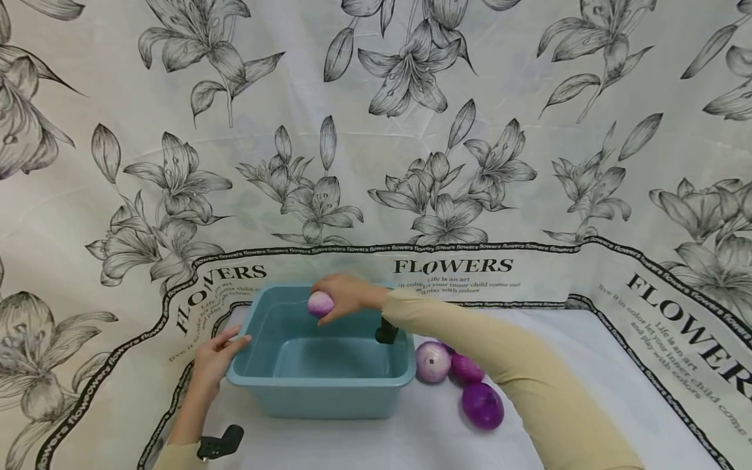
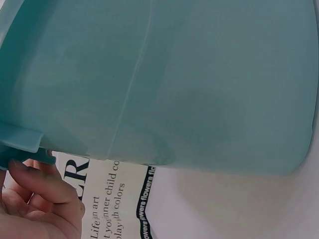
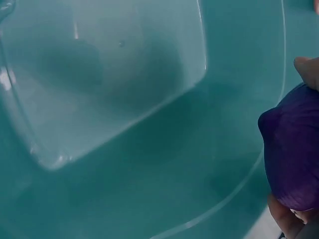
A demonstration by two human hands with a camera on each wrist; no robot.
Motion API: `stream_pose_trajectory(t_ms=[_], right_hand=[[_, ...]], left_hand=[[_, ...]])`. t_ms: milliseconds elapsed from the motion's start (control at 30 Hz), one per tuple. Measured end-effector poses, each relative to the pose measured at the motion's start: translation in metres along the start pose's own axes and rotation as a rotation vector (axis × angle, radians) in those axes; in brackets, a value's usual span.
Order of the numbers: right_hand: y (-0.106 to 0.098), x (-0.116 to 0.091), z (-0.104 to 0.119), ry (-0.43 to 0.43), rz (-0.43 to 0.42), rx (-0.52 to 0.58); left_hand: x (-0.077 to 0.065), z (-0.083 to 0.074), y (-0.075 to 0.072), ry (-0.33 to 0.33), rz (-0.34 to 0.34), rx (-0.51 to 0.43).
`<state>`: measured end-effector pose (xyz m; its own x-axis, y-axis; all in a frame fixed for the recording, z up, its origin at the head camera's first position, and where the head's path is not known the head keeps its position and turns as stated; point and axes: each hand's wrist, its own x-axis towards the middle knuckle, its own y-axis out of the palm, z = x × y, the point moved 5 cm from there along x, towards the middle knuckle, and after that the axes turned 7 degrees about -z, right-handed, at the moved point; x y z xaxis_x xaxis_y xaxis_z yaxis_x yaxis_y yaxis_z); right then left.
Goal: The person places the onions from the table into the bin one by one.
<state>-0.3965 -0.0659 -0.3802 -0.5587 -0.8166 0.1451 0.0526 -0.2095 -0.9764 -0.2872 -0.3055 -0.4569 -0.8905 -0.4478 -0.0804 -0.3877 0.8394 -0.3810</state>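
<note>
A teal plastic basin [image 1: 329, 398] stands on the white surface, its inside bare in the head view. My left hand [image 1: 214, 359] grips its left rim; in the left wrist view the thumb and curled fingers [image 2: 45, 186] hold the rim's edge from below. Over the basin's far part, my right hand [image 1: 346, 295] holds a purple onion [image 1: 320, 304] between thumb and fingers. The right wrist view shows that onion [image 3: 294, 149] at the right edge, above the basin's inner wall.
To the right of the basin lie several more onions: a pale one [image 1: 433, 361], a magenta one [image 1: 467, 370] partly under the right forearm, and a dark purple one [image 1: 482, 405] nearer the front. A flower-printed cloth [image 1: 352, 98] hangs behind and around the sides.
</note>
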Motion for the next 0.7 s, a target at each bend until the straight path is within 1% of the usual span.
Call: stream_pose_trajectory(t_ms=[200,233,333,467,533,700], right_hand=[[0.042,0.025,0.008,-0.047,0.039,0.064],[0.047,0.028,0.01,-0.049,0.049,0.072],[0.063,0.035,0.009,-0.032,0.077,0.041],[0.078,0.037,0.009,0.013,0.128,-0.01],[0.086,0.036,0.011,0.026,0.155,-0.01],[0.107,0.034,0.018,0.026,0.197,-0.018]], left_hand=[[-0.001,0.002,-0.009,0.002,-0.006,-0.003],[-0.001,0.002,-0.009,0.003,-0.012,-0.007],[0.0,0.0,-0.005,0.007,-0.017,-0.03],[-0.002,-0.002,0.001,0.005,-0.019,-0.048],[-0.002,-0.002,0.003,0.006,-0.024,-0.045],[-0.001,-0.001,0.003,0.022,-0.036,-0.033]])
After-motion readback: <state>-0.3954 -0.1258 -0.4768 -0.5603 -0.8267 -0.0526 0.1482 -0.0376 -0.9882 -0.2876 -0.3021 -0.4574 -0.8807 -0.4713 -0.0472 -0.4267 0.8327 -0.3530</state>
